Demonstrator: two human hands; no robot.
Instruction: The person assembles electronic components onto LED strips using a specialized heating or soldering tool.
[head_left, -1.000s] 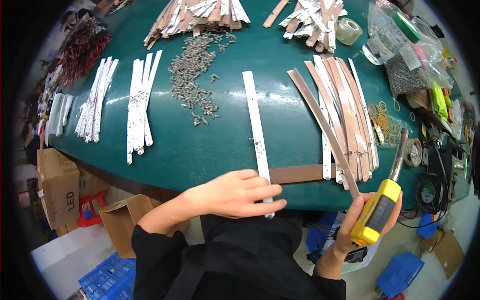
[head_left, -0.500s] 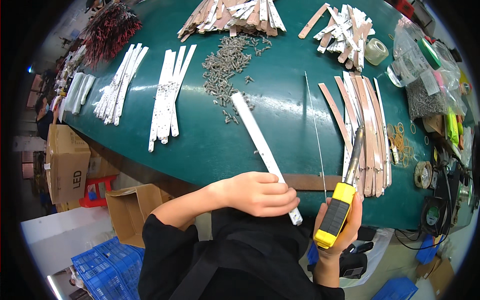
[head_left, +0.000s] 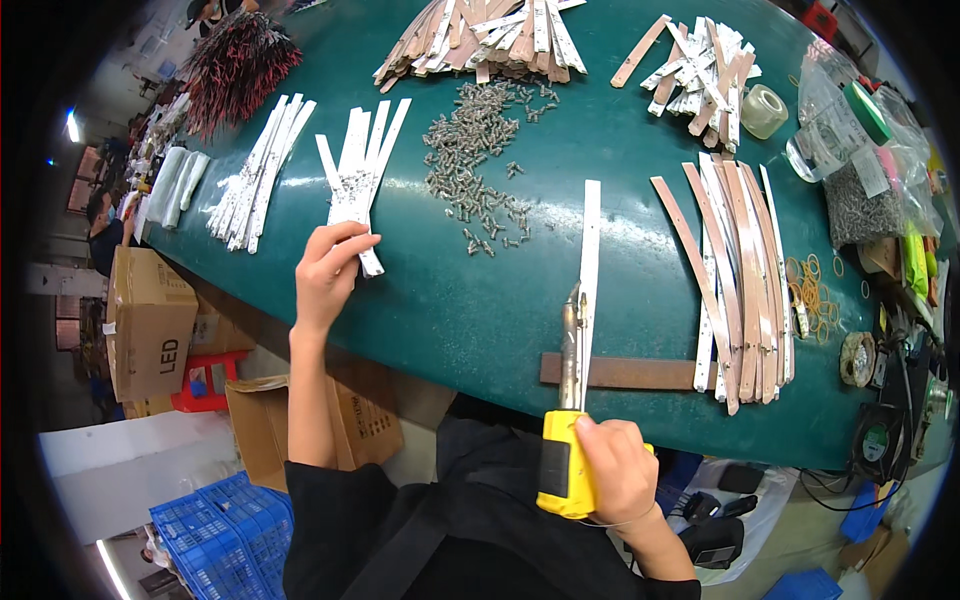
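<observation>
Since the earlier frame, the left grip has swung from the near edge out to the left, carrying its white strip to a bundle of white strips. The right grip has shifted left toward the middle, and the yellow tool has come with it.

The left grip is closed around the lower part of the white strip, which slants across the bundle; its near end pokes out just right of the fingers. A looser white bundle lies beyond the left grip and to its left, and a scatter of small metal pieces lies ahead and to its right.

The right grip is wrapped around the handle of the yellow tool, whose metal barrel points away over the tabletop. A pale strip runs beside the barrel, its lower end hidden behind the tool; whether the right grip also pinches it, I cannot tell.

Ahead and to the right of the right grip, brown and white strips lie in a row, with a dark brown bar reaching in from their left. Rubber bands sit farther right.
</observation>
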